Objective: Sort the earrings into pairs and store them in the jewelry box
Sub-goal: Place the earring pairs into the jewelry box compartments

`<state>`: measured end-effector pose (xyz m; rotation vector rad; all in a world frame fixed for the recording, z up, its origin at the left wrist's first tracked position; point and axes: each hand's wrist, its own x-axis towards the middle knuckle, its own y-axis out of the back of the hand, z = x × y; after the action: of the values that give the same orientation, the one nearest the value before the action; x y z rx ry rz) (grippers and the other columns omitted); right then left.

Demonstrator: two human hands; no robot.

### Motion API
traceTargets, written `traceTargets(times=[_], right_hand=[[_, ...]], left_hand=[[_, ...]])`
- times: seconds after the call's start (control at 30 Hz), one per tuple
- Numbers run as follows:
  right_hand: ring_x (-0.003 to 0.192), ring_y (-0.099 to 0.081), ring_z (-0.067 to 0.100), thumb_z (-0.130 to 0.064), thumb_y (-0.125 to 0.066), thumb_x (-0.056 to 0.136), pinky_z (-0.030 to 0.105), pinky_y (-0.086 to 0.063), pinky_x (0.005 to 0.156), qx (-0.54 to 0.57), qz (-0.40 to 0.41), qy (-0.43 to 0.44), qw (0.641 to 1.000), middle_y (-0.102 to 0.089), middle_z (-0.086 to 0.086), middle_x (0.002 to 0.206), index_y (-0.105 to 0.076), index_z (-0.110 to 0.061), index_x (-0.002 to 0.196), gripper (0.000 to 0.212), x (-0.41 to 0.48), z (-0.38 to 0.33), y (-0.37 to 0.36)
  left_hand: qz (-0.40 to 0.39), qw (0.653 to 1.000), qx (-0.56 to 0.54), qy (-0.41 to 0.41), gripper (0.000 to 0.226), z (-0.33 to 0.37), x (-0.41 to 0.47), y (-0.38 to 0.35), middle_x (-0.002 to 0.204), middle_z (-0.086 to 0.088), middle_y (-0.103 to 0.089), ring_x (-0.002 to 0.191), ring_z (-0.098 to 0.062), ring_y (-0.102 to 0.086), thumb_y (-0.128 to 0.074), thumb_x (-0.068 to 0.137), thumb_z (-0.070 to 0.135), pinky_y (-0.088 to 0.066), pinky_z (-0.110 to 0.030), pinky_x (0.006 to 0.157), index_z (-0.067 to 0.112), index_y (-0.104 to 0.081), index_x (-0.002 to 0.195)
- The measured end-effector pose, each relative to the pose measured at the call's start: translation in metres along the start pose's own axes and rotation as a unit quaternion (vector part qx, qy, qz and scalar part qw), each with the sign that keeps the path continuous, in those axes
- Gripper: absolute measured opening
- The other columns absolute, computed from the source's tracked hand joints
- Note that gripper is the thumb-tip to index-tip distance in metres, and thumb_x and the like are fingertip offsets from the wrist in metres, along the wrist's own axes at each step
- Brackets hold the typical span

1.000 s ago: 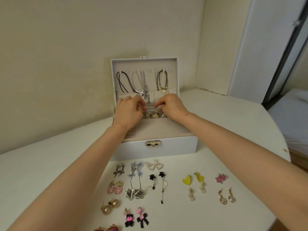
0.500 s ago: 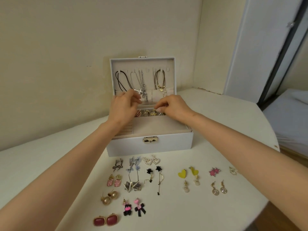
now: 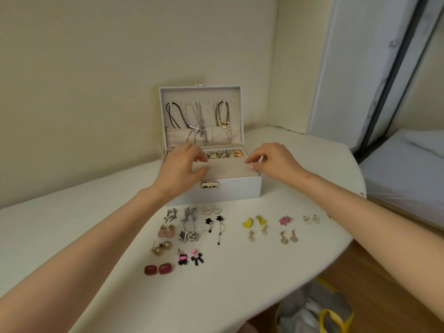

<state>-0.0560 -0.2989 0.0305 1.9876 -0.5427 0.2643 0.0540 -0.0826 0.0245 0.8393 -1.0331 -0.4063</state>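
Lit softly, evenly; brighter toward 3 o'clock. Cast only faint shadows. Bowed at edges; looked slightly soft.

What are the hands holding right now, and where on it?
Apparently the beige tray of the jewelry box: left hand at its left end, right hand pinching its right edge.
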Motion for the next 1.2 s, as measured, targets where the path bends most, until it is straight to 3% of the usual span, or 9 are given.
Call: traceTargets(times=[0.1,0.2,0.33,0.47,0.63,0.8,0.93,1.2], right_hand=[[0.085,-0.048,0.011,-0.019,-0.07,0.081,0.025,-0.037,0.076,-0.005,-0.002,0.013,1.0,-0.061,-0.006,0.087,-0.073,-0.025,0.093,0.013,-0.02,-0.001,0.007],[0.09,-0.048,0.011,-0.026,-0.071,0.081,0.024,-0.038,0.078,-0.02,-0.023,0.03,0.999,-0.057,-0.007,0.096,-0.07,-0.025,0.1,0.019,-0.032,-0.001,0.012],[0.091,-0.054,0.016,-0.027,-0.07,0.082,0.029,-0.045,0.082,-0.022,-0.033,0.015,0.999,-0.054,-0.001,0.104,-0.068,-0.023,0.104,0.022,-0.033,0.001,0.007],[0.084,-0.053,0.015,-0.027,-0.072,0.08,0.029,-0.045,0.079,-0.025,-0.014,0.004,1.0,-0.049,-0.002,0.099,-0.067,-0.021,0.093,0.015,-0.027,-0.001,-0.002],[0.086,-0.05,0.014,-0.028,-0.077,0.073,0.028,-0.041,0.075,-0.048,-0.027,-0.002,0.998,-0.045,-0.001,0.105,-0.058,-0.018,0.09,0.028,-0.019,-0.002,-0.01],[0.082,-0.051,0.016,-0.026,-0.078,0.071,0.028,-0.038,0.071,-0.057,-0.014,-0.004,0.998,-0.046,-0.002,0.103,-0.054,-0.019,0.083,0.028,-0.007,-0.002,-0.003],[0.085,-0.056,0.02,-0.024,-0.079,0.07,0.03,-0.041,0.072,-0.058,0.008,-0.037,0.998,-0.05,0.001,0.105,-0.059,-0.015,0.087,0.028,-0.001,0.012,0.004],[0.082,-0.055,0.017,-0.021,-0.081,0.065,0.027,-0.034,0.069,-0.062,0.052,-0.093,0.992,-0.053,-0.002,0.105,-0.059,-0.02,0.083,0.028,-0.01,0.045,0.034]], left_hand=[[-0.03,0.999,-0.002,-0.03,0.019,0.023,-0.005,-0.005,0.098,-0.002,-0.058,0.093,-0.018,-0.051,-0.066,0.083,0.024,-0.042,-0.034,0.082,0.012,-0.059,0.095],[-0.074,0.994,0.062,-0.042,0.033,0.026,-0.008,-0.012,0.105,-0.001,-0.055,0.101,-0.021,-0.048,-0.068,0.079,0.035,-0.038,-0.032,0.081,0.014,-0.055,0.101],[-0.092,0.987,0.132,-0.007,0.04,0.02,-0.01,-0.015,0.112,-0.003,-0.05,0.106,-0.022,-0.044,-0.071,0.077,0.033,-0.03,-0.028,0.078,0.013,-0.052,0.106],[-0.086,0.989,0.118,0.008,0.041,0.014,-0.009,-0.016,0.105,-0.005,-0.051,0.094,-0.02,-0.042,-0.077,0.071,0.025,-0.033,-0.027,0.073,0.01,-0.051,0.098],[-0.083,0.992,0.1,-0.002,0.04,0.013,-0.005,-0.018,0.097,-0.007,-0.051,0.087,-0.02,-0.042,-0.08,0.065,0.016,-0.032,-0.029,0.067,0.006,-0.051,0.09],[-0.074,0.992,0.101,0.001,0.039,0.017,0.005,-0.014,0.099,-0.009,-0.052,0.09,-0.027,-0.048,-0.08,0.066,0.016,-0.038,-0.035,0.066,0.004,-0.052,0.092],[-0.077,0.991,0.105,0.002,0.041,0.031,0.02,-0.019,0.102,-0.008,-0.053,0.092,-0.026,-0.048,-0.079,0.068,0.021,-0.028,-0.028,0.065,0.006,-0.053,0.095],[-0.083,0.993,0.084,-0.011,0.043,0.069,0.047,-0.043,0.11,-0.009,-0.053,0.102,-0.026,-0.045,-0.078,0.07,0.024,-0.025,-0.025,0.068,0.007,-0.053,0.1]])
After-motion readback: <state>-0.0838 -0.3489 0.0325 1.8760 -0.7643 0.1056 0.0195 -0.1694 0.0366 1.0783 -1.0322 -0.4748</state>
